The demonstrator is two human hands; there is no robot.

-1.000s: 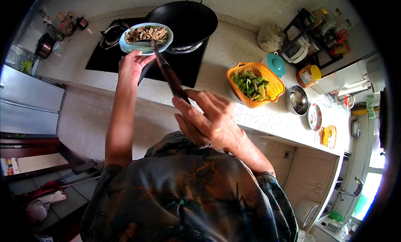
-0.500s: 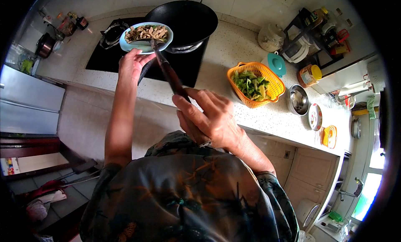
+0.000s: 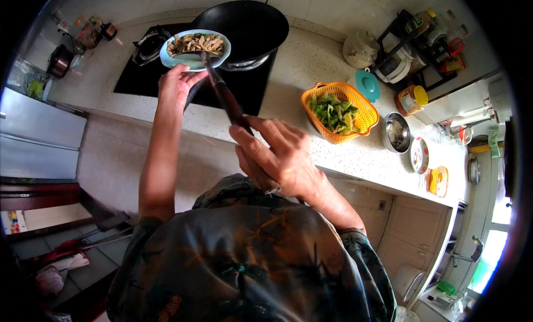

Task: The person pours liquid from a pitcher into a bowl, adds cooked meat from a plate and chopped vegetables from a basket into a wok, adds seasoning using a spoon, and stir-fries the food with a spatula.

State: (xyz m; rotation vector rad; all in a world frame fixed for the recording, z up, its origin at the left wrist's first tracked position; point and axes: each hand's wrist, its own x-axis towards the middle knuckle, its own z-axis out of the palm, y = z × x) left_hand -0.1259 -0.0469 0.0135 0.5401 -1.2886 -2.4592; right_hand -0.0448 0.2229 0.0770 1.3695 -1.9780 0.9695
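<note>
You are plating: your left hand (image 3: pixel 176 84) grips the near rim of the blue plate (image 3: pixel 195 48), held up over the stove (image 3: pixel 166 72) just beside the black wok (image 3: pixel 244 22). The plate carries a heap of brown strips with some green in it. Your right hand (image 3: pixel 277 155) is closed round the long dark handle of the spatula (image 3: pixel 225 97), whose blade rests at the plate's near edge, touching the food.

To my eye the food is out of the wok and you are tidying the heap on the plate. The next move calls for a level plate and a light push with the blade toward the middle, since the heap sits close to the rim on your side. The long handle gives you little fine control, so a hard stroke could send strips over the edge onto the stove.

The wok sits on the right burner, just behind the plate; it may well be hot, so keep your left fingers under the plate away from its rim. The left burner (image 3: pixel 149 41) lies right beneath the plate.

Along the counter (image 3: pixel 288 83) to your right stands an orange basket (image 3: pixel 338 111) of cut greens, then a small steel bowl (image 3: pixel 397 134), a little patterned dish (image 3: pixel 417 155) and a small orange strainer (image 3: pixel 437 181). A teal lid (image 3: pixel 367 84) and a jar with a yellow cap (image 3: pixel 411 100) stand behind the basket, well apart from the plate. The stretch of counter between stove and basket holds nothing.
</note>
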